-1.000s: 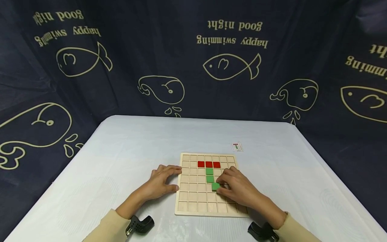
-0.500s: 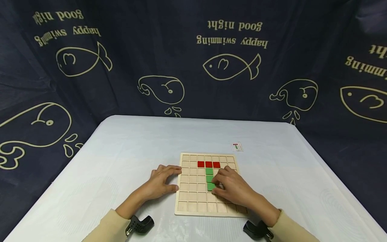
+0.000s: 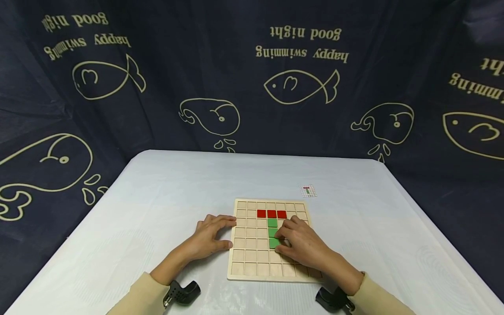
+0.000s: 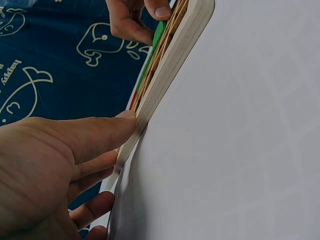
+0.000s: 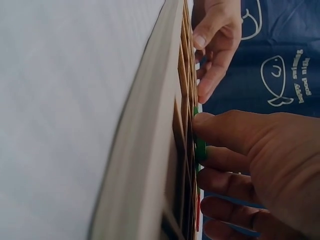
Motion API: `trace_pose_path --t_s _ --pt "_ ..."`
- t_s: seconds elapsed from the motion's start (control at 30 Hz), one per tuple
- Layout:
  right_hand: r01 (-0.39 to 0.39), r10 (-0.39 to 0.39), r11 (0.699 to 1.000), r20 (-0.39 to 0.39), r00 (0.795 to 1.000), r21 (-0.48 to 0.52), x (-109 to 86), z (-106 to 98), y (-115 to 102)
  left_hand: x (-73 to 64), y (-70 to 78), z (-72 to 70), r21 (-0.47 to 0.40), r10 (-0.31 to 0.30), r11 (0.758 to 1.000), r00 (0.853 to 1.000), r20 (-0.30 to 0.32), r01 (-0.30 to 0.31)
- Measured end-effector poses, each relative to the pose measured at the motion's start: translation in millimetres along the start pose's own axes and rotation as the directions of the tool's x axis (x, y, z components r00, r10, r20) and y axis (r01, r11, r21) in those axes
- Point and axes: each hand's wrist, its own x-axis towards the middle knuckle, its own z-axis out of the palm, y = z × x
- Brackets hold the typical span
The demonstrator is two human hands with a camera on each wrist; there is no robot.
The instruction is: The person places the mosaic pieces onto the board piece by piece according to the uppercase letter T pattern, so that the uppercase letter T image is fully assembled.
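A wooden grid board [image 3: 252, 255] lies on the white table. Three red tiles [image 3: 271, 214] form a row in its cells, and green tiles [image 3: 272, 223] run down below the middle one. My right hand [image 3: 303, 242] pinches the lowest green tile [image 3: 274, 243] between thumb and forefinger, at its cell. In the right wrist view this green tile [image 5: 200, 149] stands slightly tilted at the board's surface. My left hand [image 3: 212, 236] touches the board's left edge with extended thumb and fingers. The right hand covers some cells on the board's right side.
A small card [image 3: 308, 191] with a red and green T pattern on a grid lies behind the board. White table [image 3: 118, 245] surrounds the board. A dark curtain [image 3: 252, 131] with fish and whale drawings hangs behind the table.
My right hand has moved left with the green tile, bringing it under the other green tiles in the column. The last half second shows hardly any motion. My left hand has stayed put.
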Motion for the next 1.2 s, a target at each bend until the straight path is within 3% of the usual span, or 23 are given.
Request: trace_pose_path --t_s 0.33,0.93,1.2 --pt "-0.021 0.021 1.0 0.011 1.0 -0.002 -0.1 -0.9 -1.7 -0.2 -0.1 -0.3 0.0 0.007 1.0 1.0 -0.001 -0.007" --pt "0.01 -0.01 1.0 -0.016 1.0 -0.01 -0.9 0.2 -0.9 0.3 -0.5 0.1 0.0 -0.002 1.0 1.0 0.003 0.002" --pt "-0.042 0.042 0.999 0.012 0.999 -0.004 -2.6 -3.3 1.9 -0.6 -1.2 1.8 0.015 0.014 1.0 1.0 -0.018 -0.014"
